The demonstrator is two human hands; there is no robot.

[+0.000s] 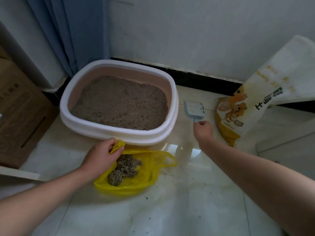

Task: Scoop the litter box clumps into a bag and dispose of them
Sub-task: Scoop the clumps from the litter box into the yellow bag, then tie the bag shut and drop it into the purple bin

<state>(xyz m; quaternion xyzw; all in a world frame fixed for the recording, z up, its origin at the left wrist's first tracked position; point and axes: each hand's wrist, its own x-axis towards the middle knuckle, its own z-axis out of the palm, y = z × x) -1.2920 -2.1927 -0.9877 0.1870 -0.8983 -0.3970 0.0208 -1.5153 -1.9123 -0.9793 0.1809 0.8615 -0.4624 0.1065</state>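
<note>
Left hand (104, 155) on the bag, right hand (204, 129) on the scoop, both close to the oval white-rimmed pink plastic litter box (68, 114).

The left fingers are curled and pinch one loop handle of the thin yellow plastic bag (136, 183), lifting it against the front wall of the litter box. The rest of the bag lies open on the glossy pale tiled floor (187, 201) just in front of the box, with a heap of grey-brown litter clumps (125, 167) inside. The right fingers are clenched round the short handle of the pale blue slotted plastic scoop (194, 108), just right of the litter box; whether it touches the floor cannot be told. The box holds levelled grey-brown litter (119, 103). Right of the scoop leans a white and yellow printed litter sack (238, 116); left of the box stands a brown cardboard carton (18, 116).
</note>
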